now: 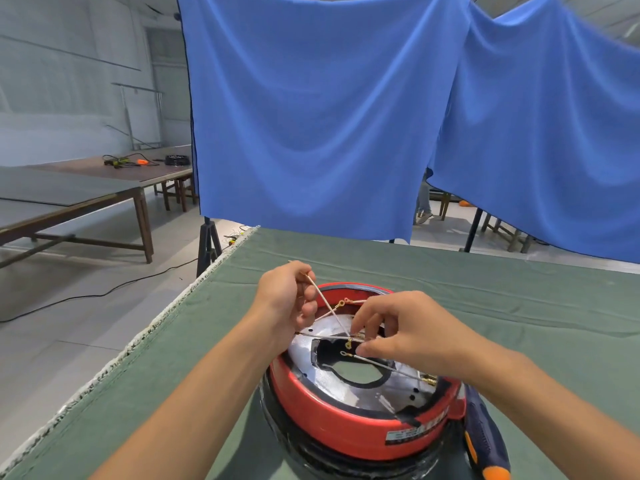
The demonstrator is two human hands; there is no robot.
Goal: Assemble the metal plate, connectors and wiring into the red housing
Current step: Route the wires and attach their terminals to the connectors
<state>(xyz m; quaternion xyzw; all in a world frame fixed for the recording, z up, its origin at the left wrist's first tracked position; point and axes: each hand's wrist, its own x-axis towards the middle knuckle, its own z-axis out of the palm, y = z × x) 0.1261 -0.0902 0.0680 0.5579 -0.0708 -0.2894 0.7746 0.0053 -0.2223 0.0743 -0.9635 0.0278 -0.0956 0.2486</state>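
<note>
Head view: the red housing point(346, 422) sits upturned on the green cloth point(502, 289), close to the person and near the cloth's left edge. Seated inside the housing is the metal plate point(360, 393), shiny, with a dark-rimmed cut-out at its middle through which the cloth shows. Several pale wires point(327, 306) with brass ring terminals cross above the plate, and one more lies across the cut-out toward a brass connector point(428, 379) at the housing's right rim.

Over the housing's far-left rim, the left hand point(284, 299) has its fingers curled round one wire, pulling it up and away from the plate. Over the housing's centre, the right hand point(408, 337) pinches a small terminal point(349, 344) between thumb and forefinger, its other fingers loosely bent.

The plate appears already in place, so the step in hand looks like sorting the wires and bringing a ring terminal to its fixing point. The next move probably calls for keeping the lifted wire clear of the others, laying the pinched ring flat over its hole, and then fastening it; which hole it belongs to cannot be told.

A screwdriver point(485, 441) with a dark blue and orange handle lies just beside the housing's right side. Beyond the housing hangs a blue curtain point(311, 116); far to its left stand wooden tables point(86, 199).
</note>
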